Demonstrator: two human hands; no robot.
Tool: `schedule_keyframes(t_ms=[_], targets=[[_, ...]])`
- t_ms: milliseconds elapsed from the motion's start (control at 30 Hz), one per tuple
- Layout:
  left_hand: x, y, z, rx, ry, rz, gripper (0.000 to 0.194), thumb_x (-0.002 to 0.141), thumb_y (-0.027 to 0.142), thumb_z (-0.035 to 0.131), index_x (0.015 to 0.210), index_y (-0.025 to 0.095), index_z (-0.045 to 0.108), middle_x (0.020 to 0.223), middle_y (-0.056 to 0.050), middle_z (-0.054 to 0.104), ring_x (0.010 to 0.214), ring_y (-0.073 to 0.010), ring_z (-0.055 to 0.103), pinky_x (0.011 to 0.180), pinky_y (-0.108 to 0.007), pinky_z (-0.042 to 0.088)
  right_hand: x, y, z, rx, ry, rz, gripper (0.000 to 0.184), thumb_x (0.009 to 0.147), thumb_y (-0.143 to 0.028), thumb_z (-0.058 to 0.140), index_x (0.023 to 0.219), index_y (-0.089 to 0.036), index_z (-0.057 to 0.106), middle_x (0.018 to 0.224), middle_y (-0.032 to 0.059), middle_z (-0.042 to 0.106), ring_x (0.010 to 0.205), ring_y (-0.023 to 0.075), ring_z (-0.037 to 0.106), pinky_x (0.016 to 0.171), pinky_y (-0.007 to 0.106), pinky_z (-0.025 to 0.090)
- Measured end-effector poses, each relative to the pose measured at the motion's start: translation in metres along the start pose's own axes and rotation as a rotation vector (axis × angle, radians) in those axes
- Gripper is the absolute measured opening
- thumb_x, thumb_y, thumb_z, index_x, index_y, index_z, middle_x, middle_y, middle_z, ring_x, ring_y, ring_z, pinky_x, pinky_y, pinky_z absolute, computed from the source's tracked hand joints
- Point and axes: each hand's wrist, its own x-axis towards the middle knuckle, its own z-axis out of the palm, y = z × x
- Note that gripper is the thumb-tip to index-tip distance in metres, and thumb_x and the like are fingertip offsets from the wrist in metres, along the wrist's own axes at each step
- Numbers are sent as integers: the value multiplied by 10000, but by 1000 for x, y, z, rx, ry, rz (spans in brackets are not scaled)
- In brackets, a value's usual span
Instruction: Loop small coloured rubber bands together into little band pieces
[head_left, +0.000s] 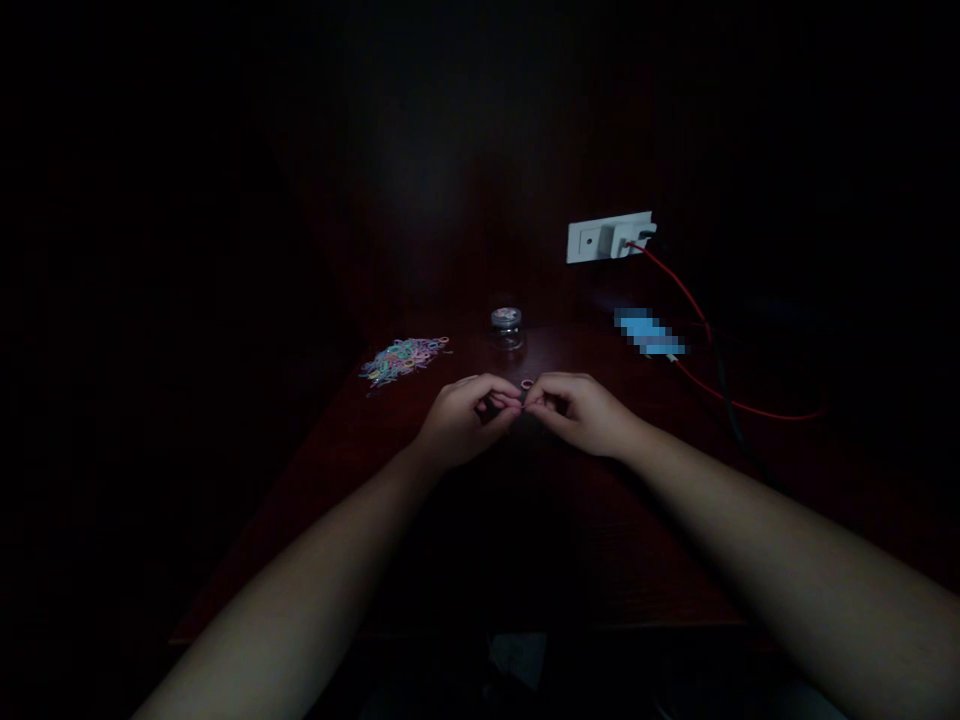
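Observation:
Over the middle of the dark red table, my left hand [474, 415] and my right hand [579, 410] meet fingertip to fingertip. Thumb and forefinger are pinched together on each. Whatever lies between the fingertips is too small and dark to make out. Just beyond them a small pinkish ring [527, 384], like a little elastic hair tie, rests on the table. A pile of small coloured hair ties [405, 360] lies to the left of the hands. Farther back stands a small clear jar [507, 330] with its lid on.
On the back wall a white socket plate [589, 241] holds a plugged-in charger [621, 240]. From it a red cable [686, 285] runs down to the right, near a blurred blue-lit device [649, 333]. The table [315, 520] has its left and front edges in view; the surroundings are very dark.

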Motion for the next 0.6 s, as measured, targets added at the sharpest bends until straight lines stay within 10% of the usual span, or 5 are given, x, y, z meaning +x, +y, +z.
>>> schedule_keyframes(t_ms=[600], targets=[[0, -1, -2, 4, -21, 15, 183, 803, 168, 656, 985, 194, 661, 901, -35, 731, 778, -132, 675, 680, -249, 534, 1, 2, -2, -54, 18, 25, 154, 903, -205, 513, 897, -172, 663, 835, 35, 686, 756, 148, 601, 702, 261, 419]])
